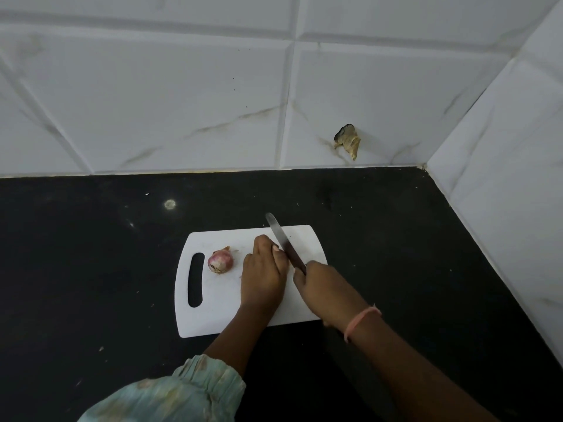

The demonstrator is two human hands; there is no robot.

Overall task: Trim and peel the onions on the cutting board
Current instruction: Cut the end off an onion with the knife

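On the white board (213, 312), near its handle slot, one onion (220, 261) sat alone, just left of my left hand (263, 271) and apart from it. That hand lay curled, knuckles up, over something I could not see. My right hand (323, 287) gripped the knife (285, 242), whose blade slanted up past the left fingers toward the board's far edge.

unpeeled red onion (220, 261) on white cutting board (219, 309)
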